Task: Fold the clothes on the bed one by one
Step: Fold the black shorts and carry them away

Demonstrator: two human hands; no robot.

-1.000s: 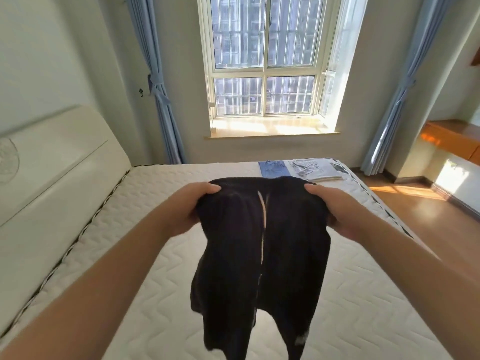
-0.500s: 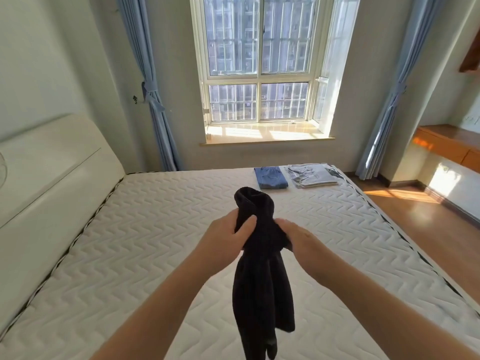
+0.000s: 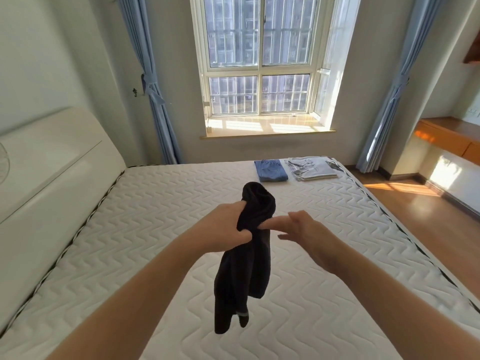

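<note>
A black garment (image 3: 246, 266) hangs doubled lengthwise in the air above the white quilted mattress (image 3: 145, 224). My left hand (image 3: 228, 227) grips it near its upper end, and a bunch of cloth sticks up above the fist. My right hand (image 3: 304, 232) is just to the right of the garment with its fingers straight, fingertips touching or almost touching the cloth. At the far end of the bed lie a folded blue denim piece (image 3: 271, 170) and a folded pale grey garment (image 3: 311, 168), side by side.
A cream padded headboard (image 3: 52, 178) runs along the left side. A window with a sunlit sill (image 3: 265, 126) and blue curtains (image 3: 155, 100) stands behind the bed. Wooden floor (image 3: 420, 214) and an orange shelf (image 3: 446, 139) are on the right.
The garment was held spread by both hands, then brought together. Now my right hand has let go and opened, while my left hand alone holds the doubled garment.
</note>
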